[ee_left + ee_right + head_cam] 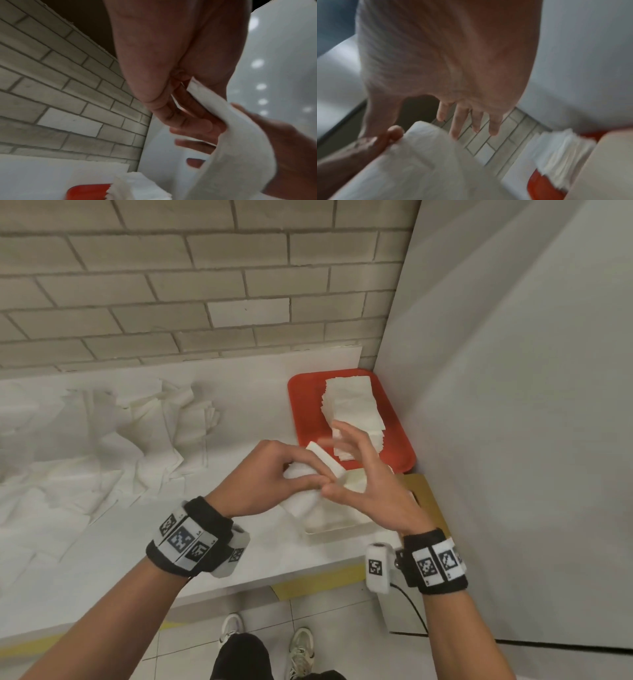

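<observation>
I hold a white paper napkin (325, 462) over the counter, just in front of the red tray (297, 405). My left hand (298, 470) grips it with thumb and curled fingers, and its loose end hangs below at the palm. In the left wrist view the napkin (240, 135) bends as a folded strip out of my left fingers (187, 119). My right hand (349, 474) is beside it with fingers spread and straight, and its thumb touches the napkin near my left thumb. The right wrist view shows those straight fingers (458, 124) above the napkin (428, 162).
A stack of folded napkins (352, 402) lies on the red tray. A heap of unfolded napkins (120, 440) covers the counter's left. A shallow white tray (342, 527) sits under my hands, with cardboard (426, 494) beside it. A brick wall is behind and a grey wall (513, 405) on the right.
</observation>
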### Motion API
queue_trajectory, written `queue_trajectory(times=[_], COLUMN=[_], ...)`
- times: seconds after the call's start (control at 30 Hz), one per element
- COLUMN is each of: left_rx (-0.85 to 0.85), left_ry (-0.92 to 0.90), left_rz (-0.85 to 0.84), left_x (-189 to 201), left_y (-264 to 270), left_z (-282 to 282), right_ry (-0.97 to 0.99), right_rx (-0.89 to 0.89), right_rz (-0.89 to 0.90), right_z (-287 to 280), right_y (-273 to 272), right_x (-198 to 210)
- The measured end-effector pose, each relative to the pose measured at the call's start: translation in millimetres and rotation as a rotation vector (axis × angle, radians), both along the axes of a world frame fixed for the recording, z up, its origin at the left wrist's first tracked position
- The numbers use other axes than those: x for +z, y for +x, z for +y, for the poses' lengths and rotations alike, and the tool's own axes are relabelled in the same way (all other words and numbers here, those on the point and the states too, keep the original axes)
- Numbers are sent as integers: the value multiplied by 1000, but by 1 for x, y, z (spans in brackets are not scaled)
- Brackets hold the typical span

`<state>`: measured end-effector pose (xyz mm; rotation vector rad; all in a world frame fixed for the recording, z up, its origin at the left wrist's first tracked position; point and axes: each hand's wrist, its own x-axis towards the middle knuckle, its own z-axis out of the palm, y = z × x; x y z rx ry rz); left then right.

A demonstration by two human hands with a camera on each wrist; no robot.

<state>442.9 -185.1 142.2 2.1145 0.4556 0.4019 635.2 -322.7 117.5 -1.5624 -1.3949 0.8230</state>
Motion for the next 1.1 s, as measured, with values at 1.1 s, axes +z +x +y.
queue_trajectory(times=[1.1], left_rx=[335], left_ry=[552], left_rz=[188], left_x=[-122], left_y=[-63], left_z=[119], right_ry=[-311], right_rx=[-502], right_rz=[-709], right_z=[88], right_y=[-43], right_x=[-67])
